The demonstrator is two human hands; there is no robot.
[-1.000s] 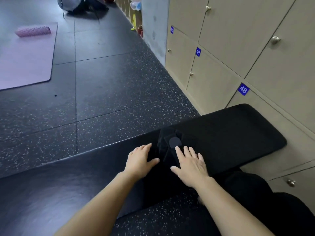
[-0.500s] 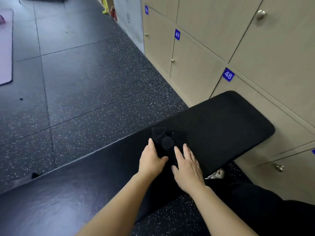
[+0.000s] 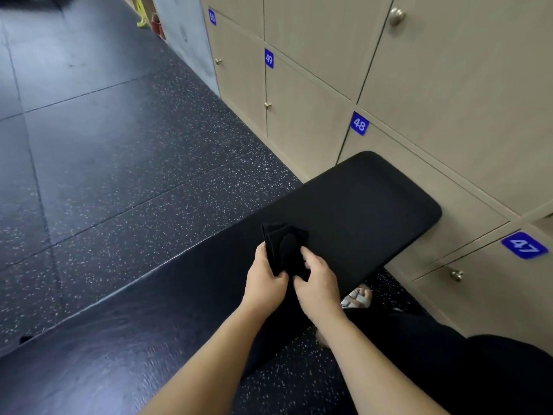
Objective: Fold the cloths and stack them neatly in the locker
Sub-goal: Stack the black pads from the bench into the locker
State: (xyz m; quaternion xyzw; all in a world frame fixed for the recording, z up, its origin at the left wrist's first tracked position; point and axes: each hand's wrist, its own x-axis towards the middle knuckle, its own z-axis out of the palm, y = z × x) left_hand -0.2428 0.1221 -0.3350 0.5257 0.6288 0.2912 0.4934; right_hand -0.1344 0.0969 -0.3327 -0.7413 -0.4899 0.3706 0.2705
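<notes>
A small folded black cloth (image 3: 284,245) is held just above the black padded bench (image 3: 359,205). My left hand (image 3: 264,283) grips its left edge with curled fingers. My right hand (image 3: 318,280) grips its right side, thumb on top. The cloth's lower part is hidden between the two hands. Beige lockers (image 3: 419,85) with closed doors line the wall to the right, with blue number tags 47 (image 3: 524,245), 48 (image 3: 359,124) and 49 (image 3: 269,59).
Dark speckled rubber floor (image 3: 119,145) spreads to the left and ahead. My legs in dark trousers (image 3: 449,369) and a sandalled foot (image 3: 357,296) sit between the bench and the lockers. Round metal knobs (image 3: 456,275) stick out from the locker doors.
Both hands were pressing flat on the cloth on the bench; now their fingers have curled around it and lifted it. The view has turned right and down toward the lockers.
</notes>
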